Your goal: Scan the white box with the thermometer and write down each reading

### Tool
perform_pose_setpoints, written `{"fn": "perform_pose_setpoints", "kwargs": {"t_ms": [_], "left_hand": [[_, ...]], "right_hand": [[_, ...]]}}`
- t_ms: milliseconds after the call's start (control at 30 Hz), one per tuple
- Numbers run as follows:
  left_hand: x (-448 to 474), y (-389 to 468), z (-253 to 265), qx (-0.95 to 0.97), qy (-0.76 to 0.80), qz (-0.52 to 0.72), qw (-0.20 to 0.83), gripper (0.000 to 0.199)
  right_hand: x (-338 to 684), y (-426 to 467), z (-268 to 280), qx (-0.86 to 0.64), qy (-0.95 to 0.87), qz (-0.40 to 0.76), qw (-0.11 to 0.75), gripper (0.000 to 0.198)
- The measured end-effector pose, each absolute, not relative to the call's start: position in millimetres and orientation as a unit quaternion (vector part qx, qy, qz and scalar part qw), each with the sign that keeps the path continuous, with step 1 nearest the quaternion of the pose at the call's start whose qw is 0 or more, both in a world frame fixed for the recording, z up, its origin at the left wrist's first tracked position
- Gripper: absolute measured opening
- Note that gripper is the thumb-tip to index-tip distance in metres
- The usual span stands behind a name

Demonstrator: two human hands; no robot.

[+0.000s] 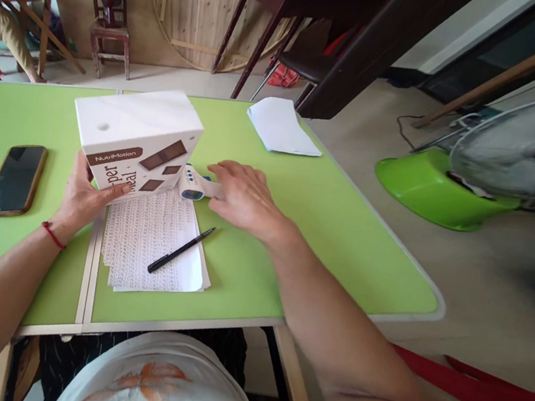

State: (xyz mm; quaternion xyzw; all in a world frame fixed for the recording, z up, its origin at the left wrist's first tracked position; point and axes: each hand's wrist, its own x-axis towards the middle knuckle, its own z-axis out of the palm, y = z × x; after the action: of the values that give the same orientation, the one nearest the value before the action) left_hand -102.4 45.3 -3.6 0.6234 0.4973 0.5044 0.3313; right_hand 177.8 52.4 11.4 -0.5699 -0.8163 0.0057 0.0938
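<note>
A white box [135, 118] with brown "NutriMotion" lettering is tilted above the table, with my left hand [81, 194] closed on its lower left edge, thumb across the printed front. My right hand [248, 199] is closed around the handle of a white and blue infrared thermometer [193, 184], just right of the box. Part of the thermometer is hidden by the hand. Handwritten sheets [149, 237] lie stacked below the box, which covers their top edge. A black pen [181, 250] rests diagonally across the papers.
The green table [339, 256] also carries a phone [14, 180] at left and folded white paper [282, 125] at the back. A fan [526, 142] and a green stool [427, 185] stand off to the right. Another person [8, 35] sits at far left.
</note>
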Motion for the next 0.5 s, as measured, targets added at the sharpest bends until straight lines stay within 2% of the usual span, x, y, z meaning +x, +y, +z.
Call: {"fn": "perform_pose_setpoints", "kwargs": {"t_ms": [133,233,300,433,500], "left_hand": [[-102,44,-2,0.629,0.51,0.507,0.296,0.07],[-100,40,5,0.622,0.512,0.521,0.282,0.072],[-100,35,10,0.621,0.516,0.52,0.279,0.069],[-95,26,17,0.628,0.495,0.497,0.337,0.055],[-90,22,17,0.627,0.473,0.478,0.393,0.053]], "right_hand": [[178,64,-1,-0.579,-0.81,0.081,0.057,0.053],[182,69,-9,-0.588,-0.789,0.143,0.102,0.047],[184,70,-11,-0.613,-0.739,0.185,0.209,0.042],[180,58,1,-0.552,-0.592,0.247,0.532,0.038],[174,41,12,-0.466,-0.552,0.326,0.609,0.031]]}}
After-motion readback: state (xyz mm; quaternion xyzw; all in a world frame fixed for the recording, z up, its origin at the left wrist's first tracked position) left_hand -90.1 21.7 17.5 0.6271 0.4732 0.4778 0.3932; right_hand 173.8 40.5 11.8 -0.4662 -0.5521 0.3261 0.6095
